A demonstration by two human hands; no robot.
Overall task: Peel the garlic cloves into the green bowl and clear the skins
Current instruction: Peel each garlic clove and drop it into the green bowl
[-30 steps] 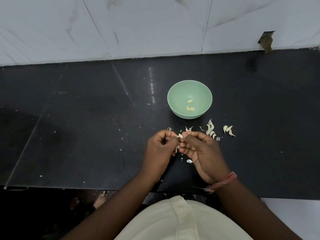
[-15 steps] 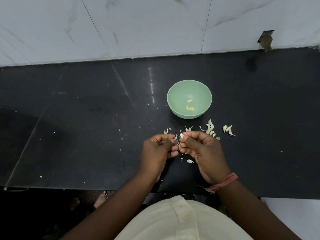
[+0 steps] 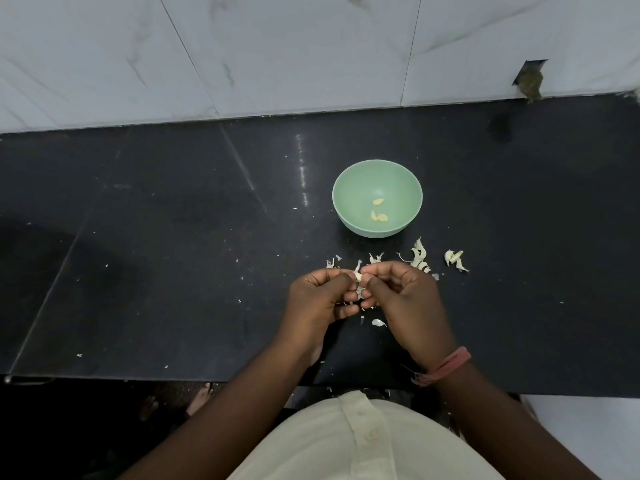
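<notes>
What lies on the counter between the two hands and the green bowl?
In the head view, loose garlic skins lie on the black counter between the hands and the green bowl.

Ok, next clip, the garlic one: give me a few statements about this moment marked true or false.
1. The green bowl holds a few peeled cloves. True.
2. Both hands work one garlic clove between their fingertips. True: the left hand and the right hand meet on it.
3. The hands are held over the bowl. False: they are nearer the person than the bowl, above the black counter.
4. The loose skins lie inside the bowl. False: they lie on the counter beside it.
5. A pink band sits on the right wrist. True.
</notes>
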